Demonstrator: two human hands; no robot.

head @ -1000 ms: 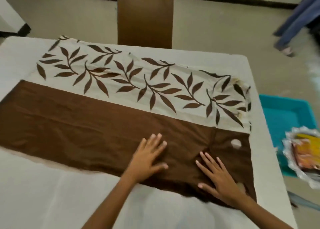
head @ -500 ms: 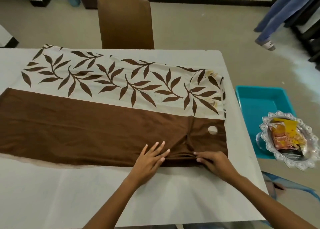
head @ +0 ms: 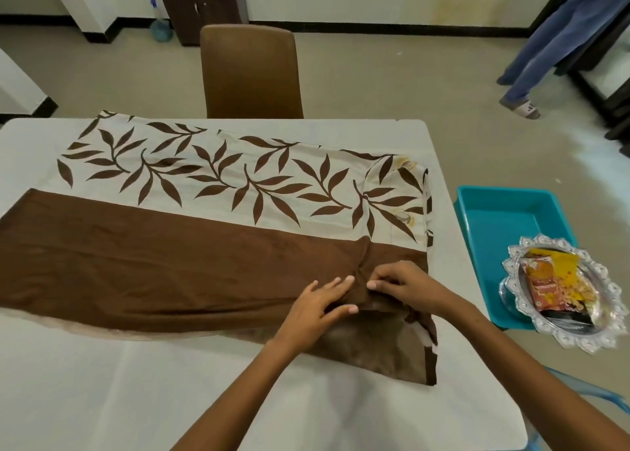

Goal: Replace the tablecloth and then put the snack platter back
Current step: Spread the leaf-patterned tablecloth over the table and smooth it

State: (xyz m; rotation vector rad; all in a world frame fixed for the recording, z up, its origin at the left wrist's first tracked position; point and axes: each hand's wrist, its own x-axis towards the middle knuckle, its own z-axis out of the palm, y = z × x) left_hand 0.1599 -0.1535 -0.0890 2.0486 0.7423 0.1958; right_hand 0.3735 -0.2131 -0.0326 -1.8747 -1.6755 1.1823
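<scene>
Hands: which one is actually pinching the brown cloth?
The right hand pinches a bunched fold of the tablecloth; the left hand only lies on it, fingers straight.

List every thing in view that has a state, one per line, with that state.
Brown and cream leaf-print tablecloth: still folded, lying on the white table, near edge bunched.
Left hand: fingers straight, pressing the brown band.
Right hand: pinching a fold of cloth.
Silver scalloped snack platter: off the table, resting on the teal plastic tray, holding snack packets.
Brown chair: upright at the far side.
</scene>
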